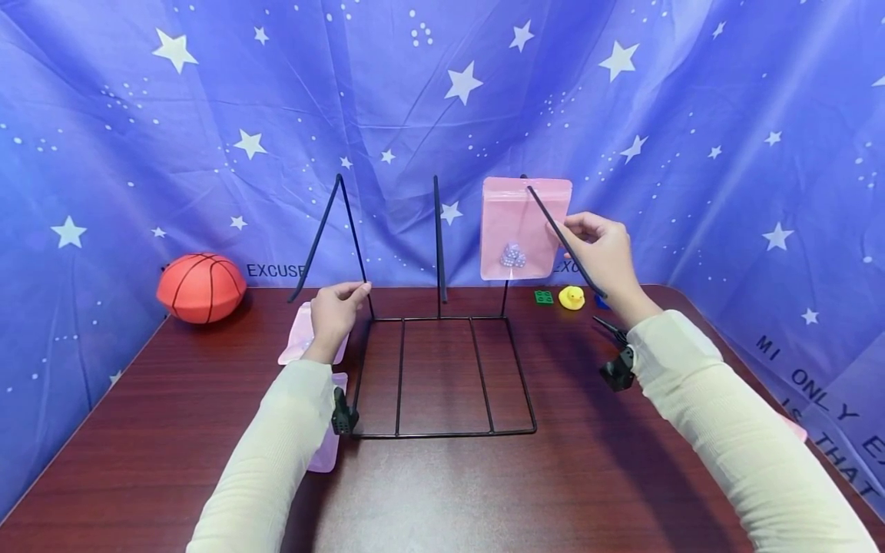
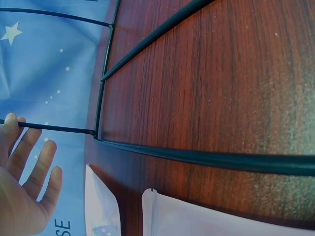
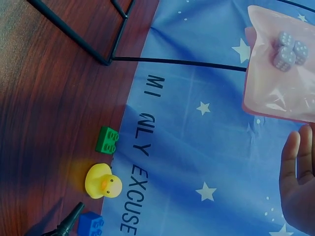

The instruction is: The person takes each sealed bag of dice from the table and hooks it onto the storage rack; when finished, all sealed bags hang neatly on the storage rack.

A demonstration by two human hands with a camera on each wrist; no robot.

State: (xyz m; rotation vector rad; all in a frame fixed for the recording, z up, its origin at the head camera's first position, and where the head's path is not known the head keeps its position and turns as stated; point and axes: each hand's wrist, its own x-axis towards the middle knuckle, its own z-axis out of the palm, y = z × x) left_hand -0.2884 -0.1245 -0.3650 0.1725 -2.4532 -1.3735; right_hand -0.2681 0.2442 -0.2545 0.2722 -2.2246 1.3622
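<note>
A black wire rack (image 1: 442, 435) with three slanting prongs stands on the table. My left hand (image 1: 335, 315) pinches its left upright between thumb and forefinger, the other fingers spread in the left wrist view. At the rack's right prong (image 1: 563, 236) is a pink zip pouch (image 1: 508, 219) with several pale dice (image 1: 514, 256) showing through; the prong comes out of its front near the top edge. My right hand (image 1: 601, 250) holds this pouch by its right side. Partly hidden by my left hand and sleeve, two more pink pouches (image 2: 103, 206) lie left of the rack.
A red toy basketball (image 1: 201, 288) sits at the back left. Along the back right edge are a green brick (image 1: 543, 296), a yellow rubber duck (image 1: 571, 298) and a blue brick (image 3: 90, 224). Behind my right forearm, a pink edge (image 1: 793, 427) shows. A starry blue curtain surrounds the table.
</note>
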